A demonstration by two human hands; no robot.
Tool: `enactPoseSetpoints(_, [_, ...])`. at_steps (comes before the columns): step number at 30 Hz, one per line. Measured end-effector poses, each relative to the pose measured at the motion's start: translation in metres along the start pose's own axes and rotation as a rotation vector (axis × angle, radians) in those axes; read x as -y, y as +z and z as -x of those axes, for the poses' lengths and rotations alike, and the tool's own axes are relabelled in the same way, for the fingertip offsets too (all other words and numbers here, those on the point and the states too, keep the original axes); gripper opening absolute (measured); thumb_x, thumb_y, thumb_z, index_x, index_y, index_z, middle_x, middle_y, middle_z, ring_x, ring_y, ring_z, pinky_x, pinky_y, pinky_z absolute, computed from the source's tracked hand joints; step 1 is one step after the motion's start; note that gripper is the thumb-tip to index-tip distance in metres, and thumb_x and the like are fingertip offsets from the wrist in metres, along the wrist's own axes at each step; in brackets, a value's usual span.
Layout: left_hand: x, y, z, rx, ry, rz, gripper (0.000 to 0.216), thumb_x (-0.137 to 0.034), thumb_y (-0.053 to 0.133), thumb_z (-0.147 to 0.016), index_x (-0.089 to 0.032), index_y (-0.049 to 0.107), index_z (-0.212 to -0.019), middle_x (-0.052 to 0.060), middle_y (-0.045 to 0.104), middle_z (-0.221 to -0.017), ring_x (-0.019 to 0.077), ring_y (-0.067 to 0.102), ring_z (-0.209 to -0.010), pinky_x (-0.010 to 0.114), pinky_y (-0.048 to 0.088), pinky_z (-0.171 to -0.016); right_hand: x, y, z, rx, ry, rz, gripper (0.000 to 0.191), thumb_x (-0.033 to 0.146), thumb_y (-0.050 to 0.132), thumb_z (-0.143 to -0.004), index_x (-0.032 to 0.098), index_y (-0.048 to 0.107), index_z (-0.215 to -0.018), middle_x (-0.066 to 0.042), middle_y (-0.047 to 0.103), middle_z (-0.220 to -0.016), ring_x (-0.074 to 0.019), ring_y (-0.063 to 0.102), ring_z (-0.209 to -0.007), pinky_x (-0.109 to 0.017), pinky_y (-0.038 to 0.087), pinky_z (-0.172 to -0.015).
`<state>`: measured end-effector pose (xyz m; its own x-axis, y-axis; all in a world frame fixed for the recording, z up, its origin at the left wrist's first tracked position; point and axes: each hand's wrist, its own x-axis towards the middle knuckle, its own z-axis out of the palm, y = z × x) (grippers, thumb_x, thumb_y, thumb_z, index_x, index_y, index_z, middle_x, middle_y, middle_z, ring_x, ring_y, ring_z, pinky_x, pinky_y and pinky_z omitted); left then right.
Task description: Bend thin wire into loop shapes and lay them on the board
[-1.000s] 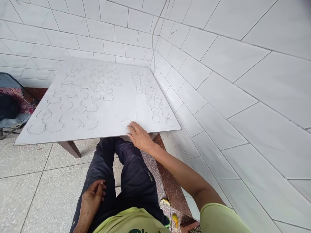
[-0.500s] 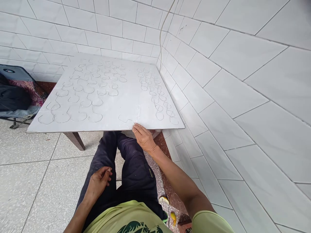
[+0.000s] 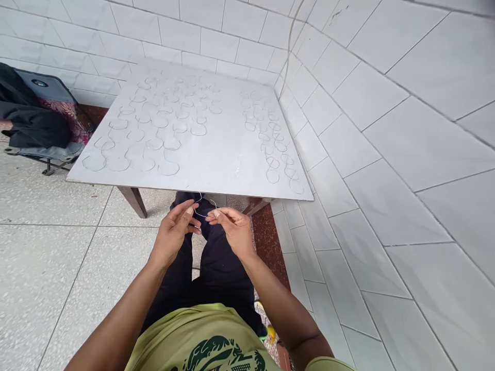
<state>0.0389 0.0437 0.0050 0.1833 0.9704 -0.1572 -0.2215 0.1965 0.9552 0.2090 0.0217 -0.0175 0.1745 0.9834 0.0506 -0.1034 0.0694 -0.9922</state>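
A thin bent wire hook [image 3: 201, 205] hangs between my two hands, just below the front edge of a white board [image 3: 228, 154]. My left hand [image 3: 174, 233] pinches its left end with the fingers curled. My right hand [image 3: 231, 229] pinches the right end. Both hands hover above my dark trousers [image 3: 216, 268]. Many similar wire hooks [image 3: 154, 134] lie in rows on the left and middle of the board. A second column of wire hooks [image 3: 273, 149] runs along its right side.
The board rests on a wooden stand [image 3: 133, 200] in a corner of white tiled walls [image 3: 386, 129]. A folding chair with dark clothes [image 3: 38, 123] stands at the left. A cable [image 3: 288, 46] hangs down the corner. Speckled floor tiles [image 3: 58, 247] lie at the left.
My right hand has lifted a wire hook off the board's front edge and drawn it towards me. My left hand has risen from my thigh to grip it too.
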Motion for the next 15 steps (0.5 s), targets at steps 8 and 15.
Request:
enactPoseSetpoints(8, [0.011,-0.016,0.004,0.025,-0.089,0.105,0.032,-0.041,0.076,-0.090,-0.012,0.076,-0.103,-0.003,0.056,-0.068,0.0079,0.050,-0.053,0.022,0.044,-0.049,-0.008,0.012,0.007,0.088,0.125,-0.033,0.023,0.045,0.071,-0.091,0.025,0.067,-0.100,0.000,0.074,-0.079,-0.0148,0.070,-0.062,-0.029,0.058,-0.060])
enactPoseSetpoints(15, [0.019,-0.020,0.022,0.098,-0.167,0.100,0.032,-0.042,0.076,-0.090,-0.012,0.074,-0.102,-0.003,0.057,-0.063,0.0083,0.050,-0.048,0.022,0.041,-0.046,-0.008,0.017,0.009,0.096,0.127,0.020,0.021,0.045,0.066,-0.094,0.025,0.062,-0.094,0.003,0.069,-0.070,-0.0121,0.063,-0.053,-0.025,0.050,-0.052])
